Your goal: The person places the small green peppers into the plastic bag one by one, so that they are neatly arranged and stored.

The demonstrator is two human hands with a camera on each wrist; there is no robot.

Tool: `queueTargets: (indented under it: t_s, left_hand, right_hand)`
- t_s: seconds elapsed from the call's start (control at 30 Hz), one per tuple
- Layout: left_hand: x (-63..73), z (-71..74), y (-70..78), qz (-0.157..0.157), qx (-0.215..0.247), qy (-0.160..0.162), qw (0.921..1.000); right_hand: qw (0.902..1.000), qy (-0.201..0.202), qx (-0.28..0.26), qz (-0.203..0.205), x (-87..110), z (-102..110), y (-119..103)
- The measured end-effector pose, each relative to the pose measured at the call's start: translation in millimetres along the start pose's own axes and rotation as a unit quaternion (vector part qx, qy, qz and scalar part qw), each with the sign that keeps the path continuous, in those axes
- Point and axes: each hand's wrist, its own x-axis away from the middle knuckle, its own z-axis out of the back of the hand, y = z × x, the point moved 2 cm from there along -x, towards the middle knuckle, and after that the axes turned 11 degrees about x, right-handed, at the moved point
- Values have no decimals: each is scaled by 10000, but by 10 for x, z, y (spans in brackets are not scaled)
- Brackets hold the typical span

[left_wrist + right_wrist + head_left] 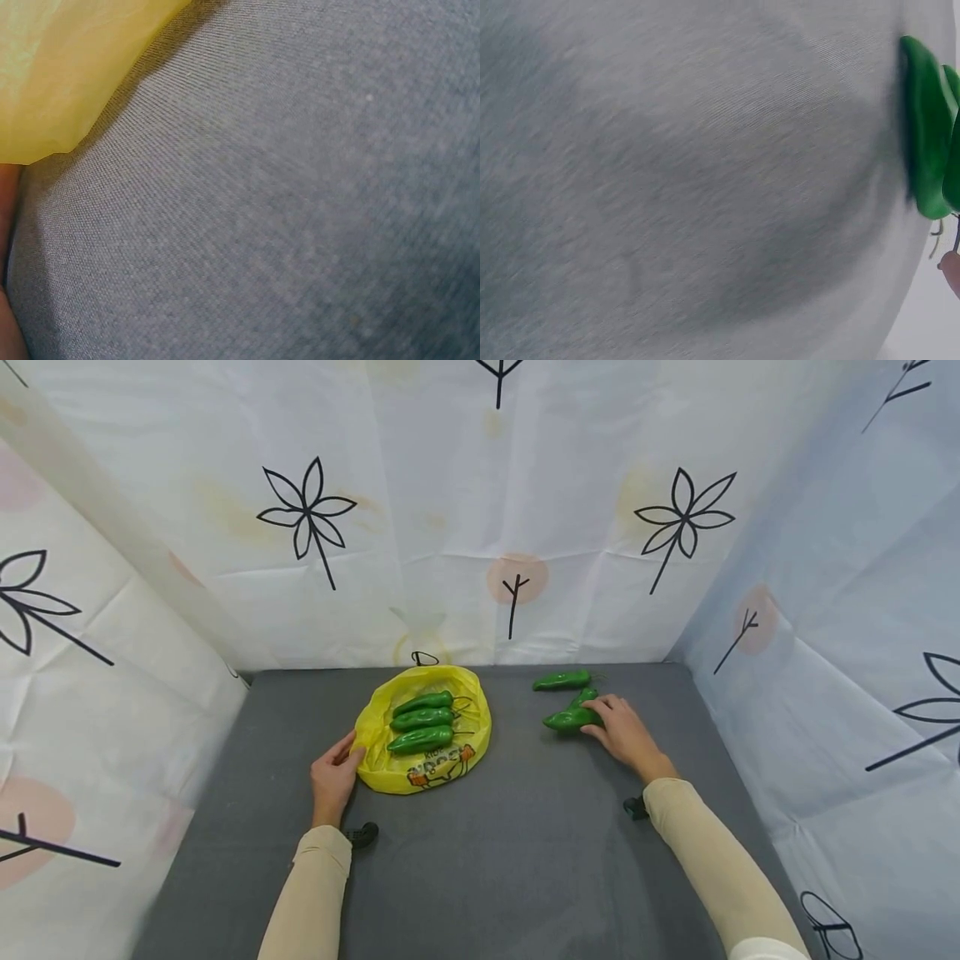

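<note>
A yellow plastic bag [371,768] lies spread with its mouth open on the left half of the table, and three long green chili peppers [422,719] lie side by side in it. My left hand [333,777] pinches the bag's left edge between thumb and fingers; in the left wrist view the yellow film [67,75] hangs over the cloth. To the right, my right hand [626,737] grips a green chili pepper [567,720] by its stem end. Partly hidden behind it is another pepper [585,695]. Peppers [928,127] and a fingertip [951,271] show at the right wrist view's edge.
One more green pepper [562,680] lies near the table's back edge. A dark grey cloth covers the table [487,868]. White curtains [450,485] with printed flowers stand behind it and along both sides.
</note>
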Motion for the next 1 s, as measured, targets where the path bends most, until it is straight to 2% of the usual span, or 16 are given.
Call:
queueTargets:
  t_s: [0.3, 0.53, 1.0]
  left_hand:
    - [2, 17, 42, 18, -92, 15, 10000]
    - [7, -2, 51, 70, -89, -37, 9999]
    - [-1, -15, 19, 47, -35, -45, 10000]
  right_hand:
    - [9991, 164, -391, -52, -239, 117, -153]
    - [9992, 214, -317, -138, -318, 179, -272]
    - [9968, 77, -782, 114, -438, 184, -538]
